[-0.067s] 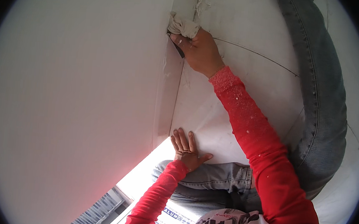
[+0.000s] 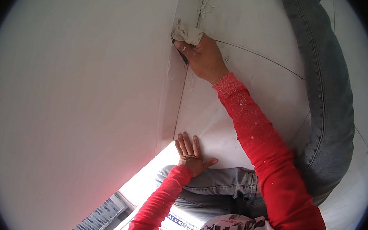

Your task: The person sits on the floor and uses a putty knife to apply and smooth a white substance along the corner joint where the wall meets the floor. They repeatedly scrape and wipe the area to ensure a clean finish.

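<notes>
My right hand [image 2: 205, 58] is closed around a crumpled off-white cloth [image 2: 186, 32] and a thin dark flat strip, perhaps a scraper blade [image 2: 182, 55]. It presses them against the baseboard [image 2: 175, 88] where the wall meets the floor. Most of the strip is hidden under my fingers. Lower down, my left hand [image 2: 192, 158] lies flat on the pale tiled floor [image 2: 218, 117] with its fingers spread, close to the near end of the baseboard. White dust and specks dot both red sleeves.
A large white wall [image 2: 82, 85] fills the left side. My bent leg in grey jeans [image 2: 328, 92] lies along the right. Whitish residue [image 2: 206, 8] marks the floor by the baseboard. At the lower left, a doorway sill and printed protective film [image 2: 102, 214] sit in bright light.
My right hand has slid slightly toward me along the baseboard with the cloth and dark strip. My left hand stays in place.
</notes>
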A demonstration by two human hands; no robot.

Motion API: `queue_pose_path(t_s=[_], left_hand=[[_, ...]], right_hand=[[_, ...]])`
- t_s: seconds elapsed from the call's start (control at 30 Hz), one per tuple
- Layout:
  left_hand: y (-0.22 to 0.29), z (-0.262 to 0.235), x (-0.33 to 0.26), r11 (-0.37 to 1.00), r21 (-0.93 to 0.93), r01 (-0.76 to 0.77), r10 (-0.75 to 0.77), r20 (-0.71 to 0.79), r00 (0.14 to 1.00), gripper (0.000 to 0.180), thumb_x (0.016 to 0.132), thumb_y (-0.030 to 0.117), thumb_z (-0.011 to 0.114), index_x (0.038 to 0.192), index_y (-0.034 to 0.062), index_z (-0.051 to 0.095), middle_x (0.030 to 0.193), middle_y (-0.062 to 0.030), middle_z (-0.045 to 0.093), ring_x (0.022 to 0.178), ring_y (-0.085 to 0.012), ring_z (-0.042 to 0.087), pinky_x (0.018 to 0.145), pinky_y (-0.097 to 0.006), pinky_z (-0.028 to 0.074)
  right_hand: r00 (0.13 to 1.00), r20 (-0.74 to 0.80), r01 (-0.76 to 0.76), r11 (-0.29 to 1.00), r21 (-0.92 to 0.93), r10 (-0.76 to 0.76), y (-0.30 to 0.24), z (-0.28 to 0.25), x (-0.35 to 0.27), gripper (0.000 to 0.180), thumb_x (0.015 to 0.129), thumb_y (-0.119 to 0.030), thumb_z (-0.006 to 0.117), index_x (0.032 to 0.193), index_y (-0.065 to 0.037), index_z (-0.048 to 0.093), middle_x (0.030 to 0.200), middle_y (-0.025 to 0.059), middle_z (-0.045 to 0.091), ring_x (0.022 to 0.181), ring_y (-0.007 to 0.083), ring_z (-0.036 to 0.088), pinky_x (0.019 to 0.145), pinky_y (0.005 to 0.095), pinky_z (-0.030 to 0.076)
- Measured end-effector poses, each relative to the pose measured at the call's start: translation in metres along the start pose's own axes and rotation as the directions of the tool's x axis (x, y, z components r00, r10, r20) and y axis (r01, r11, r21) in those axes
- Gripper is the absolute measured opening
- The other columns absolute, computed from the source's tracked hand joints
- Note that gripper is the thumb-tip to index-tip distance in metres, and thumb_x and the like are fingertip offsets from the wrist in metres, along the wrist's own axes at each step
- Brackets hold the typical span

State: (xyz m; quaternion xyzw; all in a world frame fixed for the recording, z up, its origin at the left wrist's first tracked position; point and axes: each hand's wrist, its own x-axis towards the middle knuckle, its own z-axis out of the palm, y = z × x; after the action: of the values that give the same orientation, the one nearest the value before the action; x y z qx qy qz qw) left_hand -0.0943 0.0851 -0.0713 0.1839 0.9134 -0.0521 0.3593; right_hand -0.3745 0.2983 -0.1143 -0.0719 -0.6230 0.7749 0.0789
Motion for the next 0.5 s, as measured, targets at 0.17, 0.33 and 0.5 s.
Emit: queue_pose_path(t_s=[0.17,0.33,0.5], left_hand=[[-0.004,0.004,0.003,0.998,0.014,0.056,-0.056,-0.01,0.998,0.131,0.081,0.084,0.047,0.154,-0.0063,-0.013,0.154,-0.0426,-0.017,0.143,-0.0578,-0.021,0.113,-0.07,-0.01],[-0.007,0.01,0.004,1.0,0.005,-0.009,0.009,-0.08,0.997,0.132,0.08,0.085,0.047,0.153,-0.0053,-0.016,0.154,-0.0426,-0.018,0.143,-0.0568,-0.023,0.113,-0.07,-0.011],[-0.002,0.008,0.005,0.999,0.017,0.028,-0.028,-0.02,0.999,0.132,0.08,0.085,0.046,0.153,-0.0064,-0.013,0.154,-0.042,-0.018,0.143,-0.0563,-0.023,0.113,-0.069,-0.011]], right_hand=[[0.998,-0.048,0.057,0.99,0.127,-0.051,-0.007,0.003,-0.002,0.028,0.095,-0.024,0.068,0.093,0.004,0.066,0.08,0.0152,0.069,0.074,0.0267,0.065,0.069,0.0395,0.051],[0.991,-0.129,-0.02,0.99,0.14,0.039,-0.015,0.0,0.016,0.022,0.096,-0.022,0.066,0.1,0.0,0.068,0.084,0.0145,0.072,0.074,0.0283,0.066,0.071,0.0395,0.052],[0.994,-0.104,0.051,0.995,0.083,-0.043,-0.019,0.005,-0.01,0.022,0.094,-0.019,0.066,0.106,-0.001,0.069,0.088,0.0135,0.073,0.078,0.0283,0.066,0.076,0.038,0.053]])
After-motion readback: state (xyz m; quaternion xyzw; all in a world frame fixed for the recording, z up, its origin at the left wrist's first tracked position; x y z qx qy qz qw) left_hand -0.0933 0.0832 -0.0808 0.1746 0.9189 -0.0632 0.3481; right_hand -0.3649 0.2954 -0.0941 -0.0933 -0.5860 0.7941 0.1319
